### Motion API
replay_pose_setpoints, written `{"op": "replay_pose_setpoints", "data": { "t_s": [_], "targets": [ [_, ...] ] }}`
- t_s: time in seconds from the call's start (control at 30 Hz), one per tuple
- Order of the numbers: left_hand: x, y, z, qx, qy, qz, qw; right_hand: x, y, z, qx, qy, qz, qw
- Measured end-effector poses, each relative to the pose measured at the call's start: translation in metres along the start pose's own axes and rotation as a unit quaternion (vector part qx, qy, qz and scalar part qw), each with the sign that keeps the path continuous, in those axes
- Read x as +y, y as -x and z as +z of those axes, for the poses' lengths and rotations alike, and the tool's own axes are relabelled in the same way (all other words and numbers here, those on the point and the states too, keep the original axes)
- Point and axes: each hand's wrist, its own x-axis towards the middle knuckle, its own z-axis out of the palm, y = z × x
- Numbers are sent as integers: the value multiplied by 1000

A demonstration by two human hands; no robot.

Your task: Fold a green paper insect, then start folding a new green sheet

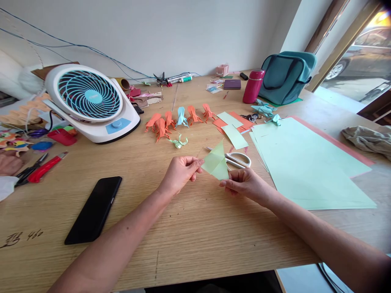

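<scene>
I hold a folded piece of light green paper (216,162) above the wooden table (183,228), between both hands. My left hand (180,173) pinches its left corner with thumb and fingers closed. My right hand (244,184) grips its lower right edge, fingers curled. The paper is folded into a pointed, triangular shape with its tip up. White-handled scissors (238,159) lie just behind it.
A stack of large green sheets (305,162) lies at the right. Several orange and blue origami figures (177,120) stand in the middle. A white fan (91,101) sits at the back left, a black phone (94,209) at front left, and a red bottle (253,86) and teal bag (287,77) at the back.
</scene>
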Motion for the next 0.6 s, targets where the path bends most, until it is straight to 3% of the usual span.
{"op": "replay_pose_setpoints", "data": {
  "t_s": [0.27,0.6],
  "targets": [
    [-4,4,9,-55,61,-57,995,-3,2,3,31,5,-16,999],
    [-15,17,33,-75,131,-98,984,-3,1,13,53,-28,-44,997]
  ]
}}
